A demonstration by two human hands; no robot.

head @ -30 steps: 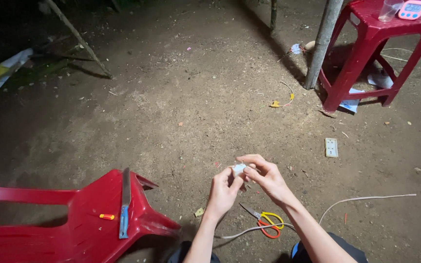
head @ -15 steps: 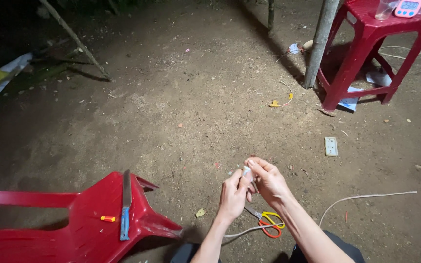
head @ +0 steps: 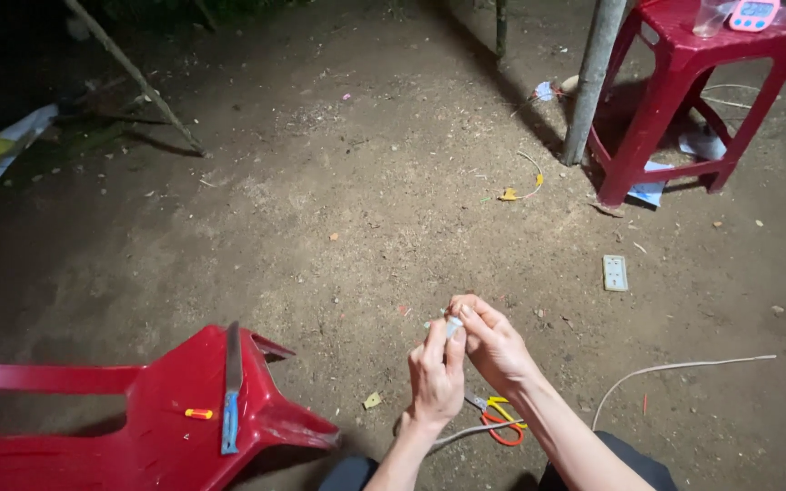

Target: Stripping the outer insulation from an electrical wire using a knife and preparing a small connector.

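A: What were the hands doing?

B: Both were raised together over the dirt ground [head: 338,209]. The left hand [head: 436,377] and the right hand [head: 493,344] each had fingertips pressed onto a small white part [head: 453,327], pinching it between them near the middle of the scene. It looked held up close so the fine work could be seen under the light.

A: And the tools?

B: Scissors [head: 498,416] with yellow and orange handles lay just below the hands, touching a white cable [head: 675,369] that ran off right. A knife [head: 230,389] rested on the tipped red chair [head: 138,418], near left.

A: Room to move?

B: Plenty ahead; the red stool [head: 684,91] and pole [head: 590,82] stood well apart, far right.
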